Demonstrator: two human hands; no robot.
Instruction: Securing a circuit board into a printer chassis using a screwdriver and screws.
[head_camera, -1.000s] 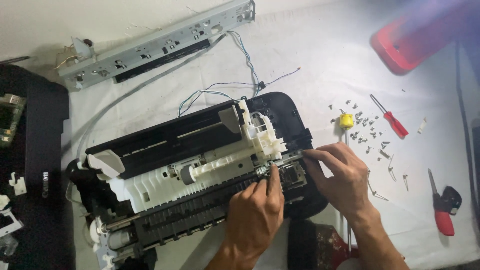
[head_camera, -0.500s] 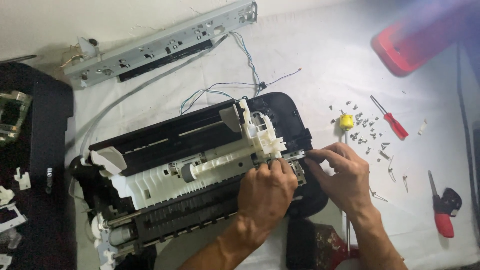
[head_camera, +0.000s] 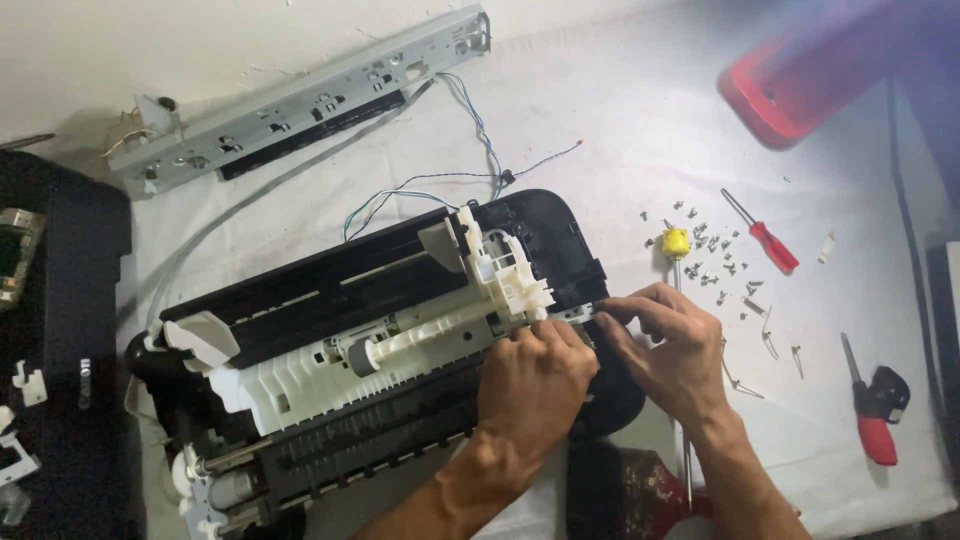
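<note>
Two hands work at the right end of an opened printer (head_camera: 380, 350). Left hand (head_camera: 535, 375) has slid closer, fingers curled onto the mechanism; right hand (head_camera: 670, 350) pinches a small metal tab beside it.

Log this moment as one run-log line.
left hand: on printer chassis | right hand: pinching its right edge | screws: loose on cloth

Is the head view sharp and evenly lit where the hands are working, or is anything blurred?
Head view: both the left hand and right hand on the printer mechanism look sharp under even light; the red object at top right is blurred, and the right edge falls dark.
</note>
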